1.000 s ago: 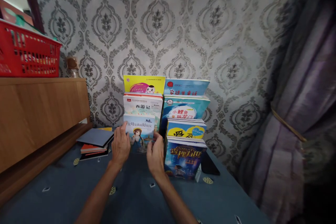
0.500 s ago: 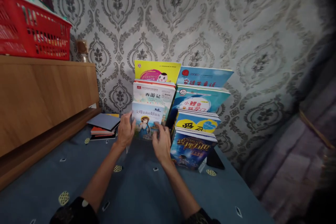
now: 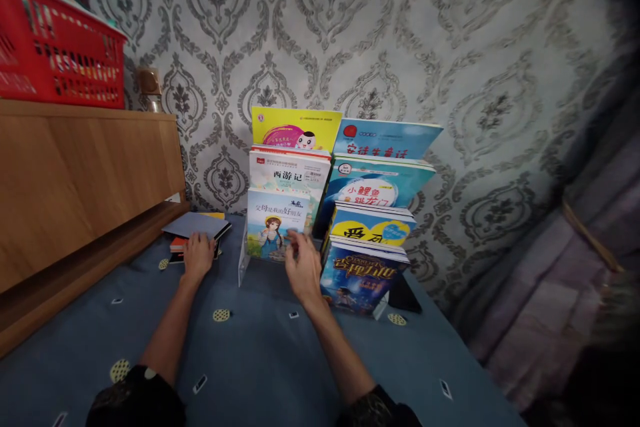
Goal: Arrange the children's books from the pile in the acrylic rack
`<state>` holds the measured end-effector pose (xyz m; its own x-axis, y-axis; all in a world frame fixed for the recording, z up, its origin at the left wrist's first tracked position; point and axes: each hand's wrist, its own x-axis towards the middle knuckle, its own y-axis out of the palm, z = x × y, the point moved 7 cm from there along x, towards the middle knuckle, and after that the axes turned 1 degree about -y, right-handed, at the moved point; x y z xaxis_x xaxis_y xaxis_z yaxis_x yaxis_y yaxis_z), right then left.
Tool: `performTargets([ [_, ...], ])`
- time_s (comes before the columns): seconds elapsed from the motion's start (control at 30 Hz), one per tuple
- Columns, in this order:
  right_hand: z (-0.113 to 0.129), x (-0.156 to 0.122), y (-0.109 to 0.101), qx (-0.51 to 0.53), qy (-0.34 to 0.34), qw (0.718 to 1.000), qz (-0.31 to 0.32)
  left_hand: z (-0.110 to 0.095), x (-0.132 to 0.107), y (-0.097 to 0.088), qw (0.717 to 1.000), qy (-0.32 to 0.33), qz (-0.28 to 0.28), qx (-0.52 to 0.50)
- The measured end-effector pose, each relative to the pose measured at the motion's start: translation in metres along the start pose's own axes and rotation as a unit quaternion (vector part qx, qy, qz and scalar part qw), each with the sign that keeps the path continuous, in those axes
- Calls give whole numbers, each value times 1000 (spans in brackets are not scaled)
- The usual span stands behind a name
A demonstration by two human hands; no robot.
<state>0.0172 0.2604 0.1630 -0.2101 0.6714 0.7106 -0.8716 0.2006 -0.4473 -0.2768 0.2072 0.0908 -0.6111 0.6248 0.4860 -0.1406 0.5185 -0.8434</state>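
A tiered clear rack (image 3: 244, 260) of children's books stands against the wall. My right hand (image 3: 301, 269) rests against the lower edge of the front left book with a girl on its cover (image 3: 273, 227), fingers loosely curled and touching it. My left hand (image 3: 197, 255) lies palm down, fingers spread, on a small stack of flat books (image 3: 196, 230) to the left of the rack. To the right, a dark blue book (image 3: 361, 277) fills the front slot, with a yellow-and-blue one (image 3: 373, 230) behind it.
A wooden headboard (image 3: 75, 180) runs along the left with a red plastic basket (image 3: 55, 53) on top. The blue patterned bedcover (image 3: 260, 360) spreads in front. A dark flat object (image 3: 405, 297) lies right of the rack. Purple curtains (image 3: 575, 247) hang at the right.
My left hand left the girl-cover book and moved left onto the flat stack of books. My right hand stayed at the front book's lower edge. The view shifted slightly.
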Motion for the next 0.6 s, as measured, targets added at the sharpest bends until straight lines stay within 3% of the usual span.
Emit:
performTargets([
  [0.17, 1, 0, 1, -13, 6, 1000, 5, 10, 6, 1, 998, 0, 51, 43],
  [0.43, 2, 0, 0, -28, 12, 999, 21, 10, 23, 2, 986, 48, 128, 91],
  [0.6, 1, 0, 0, -19, 10, 1000, 18, 27, 21, -6, 976, 73, 166, 117],
])
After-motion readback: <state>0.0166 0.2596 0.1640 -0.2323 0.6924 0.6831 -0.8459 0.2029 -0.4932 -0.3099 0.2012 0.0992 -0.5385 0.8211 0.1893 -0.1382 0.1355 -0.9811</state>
